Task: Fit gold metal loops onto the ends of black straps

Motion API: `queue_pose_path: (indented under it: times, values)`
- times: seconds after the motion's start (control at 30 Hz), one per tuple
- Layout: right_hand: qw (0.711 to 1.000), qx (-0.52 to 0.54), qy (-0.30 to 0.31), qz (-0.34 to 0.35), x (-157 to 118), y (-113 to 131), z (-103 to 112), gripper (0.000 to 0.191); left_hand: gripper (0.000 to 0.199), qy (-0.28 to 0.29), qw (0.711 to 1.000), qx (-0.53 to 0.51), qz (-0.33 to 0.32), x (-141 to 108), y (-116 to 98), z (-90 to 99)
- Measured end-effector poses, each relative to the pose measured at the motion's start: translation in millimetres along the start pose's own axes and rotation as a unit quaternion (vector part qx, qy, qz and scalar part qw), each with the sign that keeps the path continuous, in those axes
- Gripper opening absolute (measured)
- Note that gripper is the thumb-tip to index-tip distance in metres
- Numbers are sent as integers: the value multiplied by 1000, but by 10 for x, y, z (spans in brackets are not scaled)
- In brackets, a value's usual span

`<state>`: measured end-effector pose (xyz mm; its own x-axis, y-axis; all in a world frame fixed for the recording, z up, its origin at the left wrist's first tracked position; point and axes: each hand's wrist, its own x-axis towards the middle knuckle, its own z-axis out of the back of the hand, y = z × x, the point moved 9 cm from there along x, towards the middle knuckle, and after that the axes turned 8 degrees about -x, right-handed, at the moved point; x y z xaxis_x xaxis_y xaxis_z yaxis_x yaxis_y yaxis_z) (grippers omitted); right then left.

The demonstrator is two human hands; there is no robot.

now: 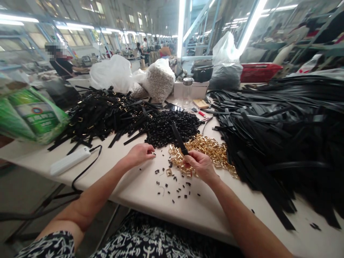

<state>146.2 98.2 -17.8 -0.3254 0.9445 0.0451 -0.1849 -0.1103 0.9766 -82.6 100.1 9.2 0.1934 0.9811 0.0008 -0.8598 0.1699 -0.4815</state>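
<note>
My right hand (200,163) is closed round the lower end of a short black strap (178,137), which points up and away over the table. Under and behind that hand spreads a heap of gold metal buckles (205,145). My left hand (140,154) has its fingers pinched together at the near left edge of a pile of small black loops (172,123). Something tiny and dark shows at its fingertips, too small to make out. Small black scraps (176,188) lie scattered on the table between my hands.
A big stack of black straps (268,143) covers the right side. Straps with gold buckles (107,111) are heaped at the left, near a white power strip (70,160) and a green package (34,113). Plastic bags (159,80) and a glass jar (187,89) stand behind.
</note>
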Motion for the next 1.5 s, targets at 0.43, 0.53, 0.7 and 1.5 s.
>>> queue_pose_path:
  times: [0.43,0.53,0.7,1.5]
  values:
    - [998,-52,-7,29,-21,41,-18,25,13,-35,981,-170,-86,117,-357,-95]
    - [995,-78,-32,43,-16,38,26,23,12,-44,935,-346,-62,208,-522,-201]
    - [991,-100,-59,60,-13,79,87,21,12,-42,832,-554,-11,272,-613,-461]
    - [960,-263,-38,94,-8,187,32,18,23,-19,842,-540,-6,233,-557,-587]
